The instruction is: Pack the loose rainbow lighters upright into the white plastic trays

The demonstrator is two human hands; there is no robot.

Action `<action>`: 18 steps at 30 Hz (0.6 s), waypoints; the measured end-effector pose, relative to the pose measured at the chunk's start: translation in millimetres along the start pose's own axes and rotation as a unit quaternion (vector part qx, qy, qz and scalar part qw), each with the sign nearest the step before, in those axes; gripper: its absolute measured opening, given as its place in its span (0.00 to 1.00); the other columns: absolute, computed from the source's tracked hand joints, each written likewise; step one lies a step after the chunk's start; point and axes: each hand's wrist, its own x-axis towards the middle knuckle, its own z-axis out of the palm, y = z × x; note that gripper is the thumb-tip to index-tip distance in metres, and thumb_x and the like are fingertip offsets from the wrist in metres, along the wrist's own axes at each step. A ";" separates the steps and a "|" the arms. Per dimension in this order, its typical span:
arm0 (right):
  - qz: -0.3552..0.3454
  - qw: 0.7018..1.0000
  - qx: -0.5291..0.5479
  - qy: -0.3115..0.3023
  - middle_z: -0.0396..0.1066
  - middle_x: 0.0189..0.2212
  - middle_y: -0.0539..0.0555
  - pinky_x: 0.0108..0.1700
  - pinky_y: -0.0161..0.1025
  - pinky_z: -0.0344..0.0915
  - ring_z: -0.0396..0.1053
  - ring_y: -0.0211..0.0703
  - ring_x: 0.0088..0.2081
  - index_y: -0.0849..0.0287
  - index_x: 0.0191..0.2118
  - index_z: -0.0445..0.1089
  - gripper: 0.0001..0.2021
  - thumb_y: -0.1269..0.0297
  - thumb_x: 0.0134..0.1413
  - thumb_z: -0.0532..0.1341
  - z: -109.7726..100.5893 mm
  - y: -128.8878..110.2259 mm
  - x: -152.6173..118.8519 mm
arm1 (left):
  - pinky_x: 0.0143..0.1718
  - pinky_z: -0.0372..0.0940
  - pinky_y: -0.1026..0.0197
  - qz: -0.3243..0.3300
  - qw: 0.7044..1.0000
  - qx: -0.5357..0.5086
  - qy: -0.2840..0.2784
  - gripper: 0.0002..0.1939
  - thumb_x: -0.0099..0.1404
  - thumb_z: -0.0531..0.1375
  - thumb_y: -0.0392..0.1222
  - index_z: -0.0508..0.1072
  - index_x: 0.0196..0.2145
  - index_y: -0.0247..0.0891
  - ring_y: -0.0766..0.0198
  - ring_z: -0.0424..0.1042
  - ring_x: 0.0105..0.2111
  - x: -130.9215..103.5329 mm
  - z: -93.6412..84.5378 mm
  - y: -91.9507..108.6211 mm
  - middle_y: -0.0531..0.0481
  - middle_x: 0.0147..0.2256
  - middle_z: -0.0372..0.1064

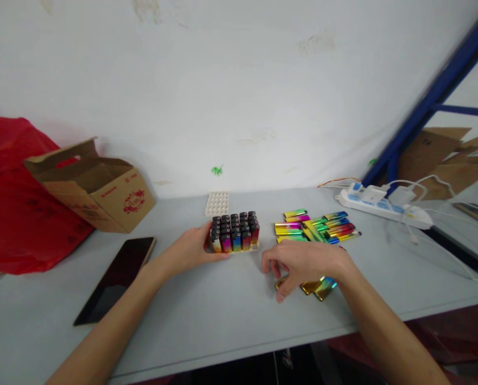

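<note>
Rows of black-topped lighters (236, 240) stand upright in a pale tray (243, 249) at the middle of the table. My left hand (193, 247) grips the left side of this block, with the thumb along its front and the fingers behind. To the right, my right hand (299, 262) hovers low, palm down, its fingers bent and the thumb apart from them. A gold shiny piece (278, 284) shows between thumb and fingers, apparently on the table. More gold shiny strips (323, 289) lie under and beside this hand. Behind it is a pile of flat, metallic multicoloured strips (313, 230).
A white tray with round holes (217, 203) lies near the wall. At left are a dark tablet (116, 278), an open cardboard box (114, 200) and a red bag (18, 198). A power strip (383, 207) with cables and a blue metal frame (423, 107) are at right.
</note>
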 end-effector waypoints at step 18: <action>-0.054 0.926 0.160 0.337 0.73 0.26 0.43 0.34 0.39 0.60 0.67 0.42 0.29 0.51 0.42 0.75 0.26 0.34 0.76 0.78 -2.1 -1.3 28.3 | 0.46 0.80 0.47 0.006 1.000 -0.004 -0.017 0.38 0.62 0.76 0.71 0.78 0.61 0.47 0.36 0.93 0.45 0.4 -0.3 0.0 0.42 0.50 0.95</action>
